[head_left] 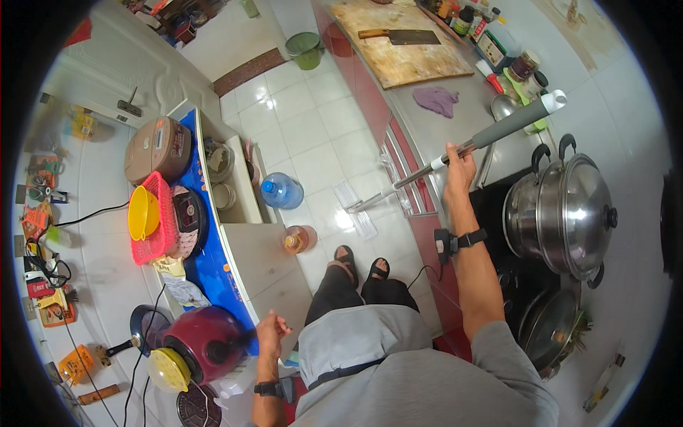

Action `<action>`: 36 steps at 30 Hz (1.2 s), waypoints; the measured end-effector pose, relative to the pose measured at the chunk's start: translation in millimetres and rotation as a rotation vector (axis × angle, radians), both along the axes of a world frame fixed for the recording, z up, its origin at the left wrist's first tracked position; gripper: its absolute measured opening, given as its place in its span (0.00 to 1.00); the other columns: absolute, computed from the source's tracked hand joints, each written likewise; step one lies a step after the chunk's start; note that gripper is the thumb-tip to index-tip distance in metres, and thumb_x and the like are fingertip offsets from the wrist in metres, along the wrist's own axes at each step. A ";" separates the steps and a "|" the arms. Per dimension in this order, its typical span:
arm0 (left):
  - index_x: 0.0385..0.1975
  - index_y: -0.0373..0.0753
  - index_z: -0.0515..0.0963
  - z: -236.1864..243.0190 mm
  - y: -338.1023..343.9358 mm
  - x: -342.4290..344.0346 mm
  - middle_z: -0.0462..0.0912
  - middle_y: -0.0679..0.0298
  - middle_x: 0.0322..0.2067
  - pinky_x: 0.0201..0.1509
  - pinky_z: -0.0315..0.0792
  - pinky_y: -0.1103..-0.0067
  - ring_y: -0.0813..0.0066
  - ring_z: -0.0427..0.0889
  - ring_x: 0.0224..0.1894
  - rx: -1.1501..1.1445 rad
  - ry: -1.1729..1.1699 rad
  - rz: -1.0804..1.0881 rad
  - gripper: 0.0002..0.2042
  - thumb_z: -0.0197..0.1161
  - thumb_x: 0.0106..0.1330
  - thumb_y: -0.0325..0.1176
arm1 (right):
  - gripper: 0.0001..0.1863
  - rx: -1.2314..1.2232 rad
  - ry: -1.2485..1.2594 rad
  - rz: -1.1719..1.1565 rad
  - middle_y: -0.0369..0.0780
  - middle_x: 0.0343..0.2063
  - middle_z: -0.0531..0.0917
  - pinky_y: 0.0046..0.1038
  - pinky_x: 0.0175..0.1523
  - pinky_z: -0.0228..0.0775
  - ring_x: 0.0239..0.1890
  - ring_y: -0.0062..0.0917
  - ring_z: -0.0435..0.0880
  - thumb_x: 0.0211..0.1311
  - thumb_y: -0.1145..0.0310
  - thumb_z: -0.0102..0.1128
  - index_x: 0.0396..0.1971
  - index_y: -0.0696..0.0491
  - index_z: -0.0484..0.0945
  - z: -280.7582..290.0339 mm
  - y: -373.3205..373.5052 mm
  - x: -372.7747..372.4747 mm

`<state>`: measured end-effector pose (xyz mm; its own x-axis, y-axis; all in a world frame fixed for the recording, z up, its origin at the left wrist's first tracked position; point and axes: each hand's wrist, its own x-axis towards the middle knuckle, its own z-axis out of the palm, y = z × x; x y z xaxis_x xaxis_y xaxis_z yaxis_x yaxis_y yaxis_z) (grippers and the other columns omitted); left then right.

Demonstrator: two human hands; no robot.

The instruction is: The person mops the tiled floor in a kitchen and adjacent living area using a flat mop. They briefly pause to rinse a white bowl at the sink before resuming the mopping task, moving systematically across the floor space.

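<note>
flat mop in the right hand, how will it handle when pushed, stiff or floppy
The flat mop will probably feel stiff, since its pole is straight and looks metallic. It seems fairly light, as the right hand alone holds it. Its flat head may slide easily on the glossy floor tiles.

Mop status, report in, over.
Right hand gripping mop by its pole. Left hand empty. Mop head down on floor. Blue bottle near mop head.
</note>
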<state>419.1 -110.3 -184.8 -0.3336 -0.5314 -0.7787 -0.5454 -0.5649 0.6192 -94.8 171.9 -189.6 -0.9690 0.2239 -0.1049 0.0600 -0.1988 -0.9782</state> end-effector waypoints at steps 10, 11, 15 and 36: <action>0.21 0.40 0.74 20.0 -71.2 -120.6 0.74 0.66 0.16 0.32 0.75 0.76 0.75 0.75 0.20 -0.005 0.105 -0.050 0.20 0.51 0.72 0.47 | 0.17 -0.027 0.042 -0.030 0.32 0.14 0.70 0.21 0.28 0.62 0.18 0.15 0.68 0.64 0.67 0.62 0.17 0.48 0.66 28.0 -115.7 1.0; 0.19 0.41 0.73 22.5 -84.5 -139.5 0.74 0.67 0.16 0.32 0.75 0.75 0.76 0.75 0.20 -0.003 0.118 -0.061 0.21 0.51 0.73 0.47 | 0.17 -0.005 0.065 -0.021 0.32 0.13 0.69 0.21 0.27 0.63 0.17 0.15 0.67 0.64 0.67 0.62 0.18 0.49 0.66 33.7 -131.1 -3.9; 0.20 0.39 0.74 34.5 -137.1 -211.1 0.74 0.66 0.16 0.34 0.73 0.77 0.75 0.76 0.22 -0.006 0.232 -0.143 0.21 0.51 0.72 0.46 | 0.17 -0.025 0.131 -0.007 0.32 0.13 0.69 0.22 0.27 0.63 0.15 0.16 0.66 0.63 0.67 0.63 0.18 0.50 0.67 78.1 -198.1 -31.9; 0.56 0.31 0.70 228.7 -306.5 -536.8 0.75 0.55 0.53 0.61 0.65 0.72 0.66 0.73 0.57 -0.696 0.950 -0.523 0.28 0.68 0.58 0.38 | 0.14 0.310 0.662 0.539 0.32 0.16 0.73 0.22 0.24 0.60 0.19 0.15 0.68 0.62 0.69 0.63 0.20 0.55 0.70 88.8 -480.6 -198.6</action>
